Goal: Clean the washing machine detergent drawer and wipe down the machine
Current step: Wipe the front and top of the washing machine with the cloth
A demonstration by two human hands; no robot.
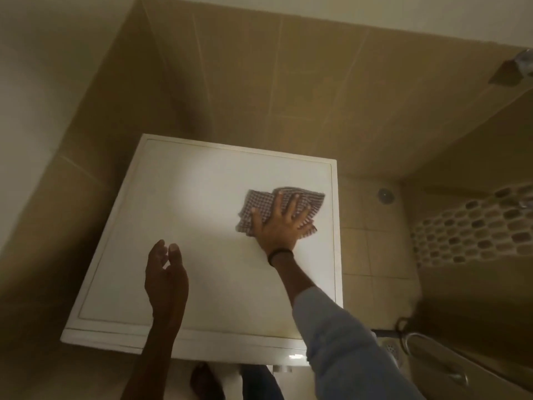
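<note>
Closest to the camera is a pale blue sleeve (346, 342) on the right arm, which reaches forward over the flat white top of the washing machine (187, 203). The right hand (281, 223), with a thin black wristband (279, 254), lies flat with fingers spread on a crumpled brown-and-white checked cloth (259, 206). It presses the cloth down rather than clutching it. The cloth sits on the right half of the lid, towards the back and near the right edge. The left hand (165, 272) hovers over the near left part of the lid, fingers loosely bent and holding nothing. The detergent drawer is not in view, so its condition cannot be judged from here.

The step in hand looks like wiping the top panel. To do it well, the palm should keep even pressure so the cloth stays spread and does not bunch under the fingers. Overlapping strokes should run from the back edge towards the front. The grooved border around the lid probably traps grime and deserves a fingertip pass through the cloth. The free hand could steady the front edge. Beige wall tiles (288, 82) stand behind the machine.
</note>
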